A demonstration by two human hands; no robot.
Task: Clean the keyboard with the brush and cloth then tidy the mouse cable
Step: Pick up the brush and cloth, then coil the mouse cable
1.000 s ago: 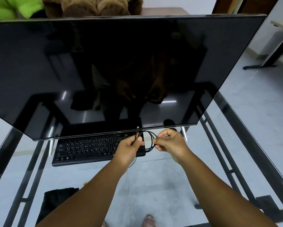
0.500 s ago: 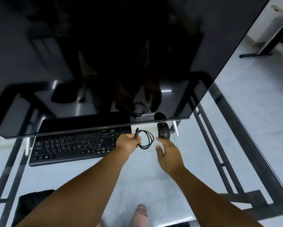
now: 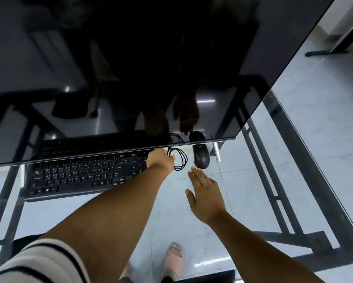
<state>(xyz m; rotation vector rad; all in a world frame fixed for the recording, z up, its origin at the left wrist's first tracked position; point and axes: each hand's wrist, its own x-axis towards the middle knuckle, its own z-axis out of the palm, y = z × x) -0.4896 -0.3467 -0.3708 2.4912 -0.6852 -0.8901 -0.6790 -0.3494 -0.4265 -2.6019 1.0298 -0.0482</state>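
A black keyboard (image 3: 83,174) lies on the glass desk under the monitor's lower edge. Just right of it, my left hand (image 3: 160,160) grips the coiled black mouse cable (image 3: 180,161), with the loops hanging out to the right of my fingers. The black mouse (image 3: 201,158) sits on the glass right of the coil. My right hand (image 3: 205,193) is flat with straight fingers, its fingertips just short of the mouse's near end, holding nothing. No brush or cloth shows.
A big dark monitor (image 3: 130,68) fills the upper view and overhangs the keyboard's far rows. The glass desk (image 3: 243,190) rests on a black metal frame (image 3: 273,180). My foot (image 3: 174,256) shows through the glass. Another desk's leg (image 3: 330,48) stands far right.
My right hand let go of the cable coil and drew back, opening flat near the mouse. My left hand keeps the coil and has moved towards the monitor's edge. The view tilted downward.
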